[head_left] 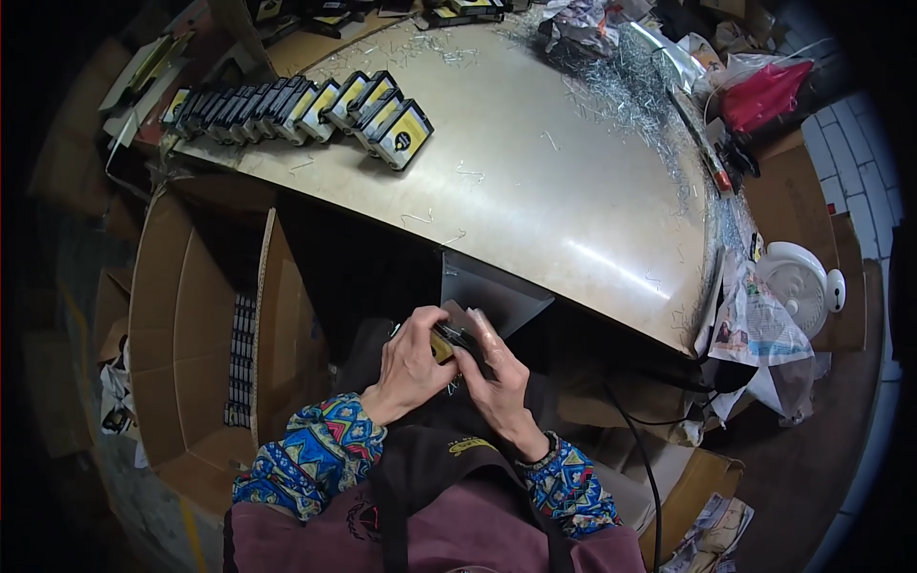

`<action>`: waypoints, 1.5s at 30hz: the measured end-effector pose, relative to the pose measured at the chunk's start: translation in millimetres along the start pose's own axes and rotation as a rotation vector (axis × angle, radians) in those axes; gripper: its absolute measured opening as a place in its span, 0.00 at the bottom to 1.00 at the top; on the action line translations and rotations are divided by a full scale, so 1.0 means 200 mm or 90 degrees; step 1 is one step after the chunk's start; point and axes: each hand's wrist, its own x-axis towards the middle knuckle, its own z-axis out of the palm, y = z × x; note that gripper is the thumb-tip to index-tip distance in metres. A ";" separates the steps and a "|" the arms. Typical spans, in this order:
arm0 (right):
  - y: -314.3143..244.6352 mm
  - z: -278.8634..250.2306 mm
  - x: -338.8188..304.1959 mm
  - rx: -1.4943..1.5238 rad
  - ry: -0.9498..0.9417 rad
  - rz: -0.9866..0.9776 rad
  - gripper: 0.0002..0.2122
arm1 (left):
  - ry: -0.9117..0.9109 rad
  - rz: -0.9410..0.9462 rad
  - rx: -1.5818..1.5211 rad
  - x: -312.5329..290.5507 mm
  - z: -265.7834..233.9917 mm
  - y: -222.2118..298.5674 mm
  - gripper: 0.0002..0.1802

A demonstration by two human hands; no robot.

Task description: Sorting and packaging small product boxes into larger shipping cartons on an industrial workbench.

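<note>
Close to my body, below the table's edge, I hold a small black-and-yellow box (442,348) between both hands. My left hand (413,365) is closed around its left side, thumb and fingers bent over it. From the other side my right hand (497,377) grips it, the thumb against the near edge and the fingers along the far one. Thin shiny metal pieces show at the box, partly covered by my fingers. On the table stands a leaning row of similar black-and-yellow boxes (315,110), the nearest one (403,136) tilted at the row's end.
The metal-topped table (535,191) has bent wire pieces scattered over it, with a dense heap (621,100) at the far right. An open cardboard carton (196,325) holding stacked boxes (241,358) stands at left. A white fan (795,286), newspaper (759,320) and a black cable (650,468) are at right.
</note>
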 end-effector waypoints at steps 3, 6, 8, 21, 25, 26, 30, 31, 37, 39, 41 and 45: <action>-0.01 -0.04 0.02 0.035 -0.040 0.038 0.13 | 0.003 -0.084 0.012 0.06 -0.02 0.08 0.33; -0.06 -0.01 0.06 0.093 0.011 0.135 0.09 | -0.003 -0.061 0.055 0.08 0.00 0.07 0.31; -0.08 0.00 0.08 -0.011 0.009 0.087 0.09 | -0.031 -0.079 0.062 0.08 0.01 0.06 0.29; -0.04 0.01 0.09 -0.086 0.029 0.005 0.09 | -0.036 -0.033 0.061 0.13 0.00 0.05 0.28; -0.03 -0.02 0.13 -0.259 0.039 -0.255 0.11 | -0.042 -0.052 0.007 0.18 0.00 0.10 0.24; -0.01 -0.06 0.14 -0.265 0.047 -0.264 0.11 | -0.078 -0.066 -0.010 0.20 0.00 0.13 0.27; 0.03 -0.17 0.30 -0.097 0.034 -0.101 0.12 | -0.191 0.095 0.027 0.45 -0.11 0.19 0.34; 0.02 -0.17 0.36 -0.071 0.069 -0.070 0.13 | -0.142 0.131 0.113 0.54 -0.12 0.22 0.33; 0.10 -0.18 0.92 -0.272 0.052 -0.194 0.18 | 0.123 0.218 0.608 1.09 -0.23 -0.04 0.26; 0.24 -0.22 1.09 -0.477 -0.010 -0.165 0.20 | 0.083 0.225 0.508 1.18 -0.33 0.00 0.26; 0.39 -0.28 1.28 -0.545 -0.001 -0.169 0.20 | 0.012 0.229 0.500 1.34 -0.42 -0.03 0.22; 0.57 -0.46 1.60 -0.700 0.034 -0.150 0.22 | -0.127 0.205 0.546 1.85 -0.45 -0.24 0.16</action>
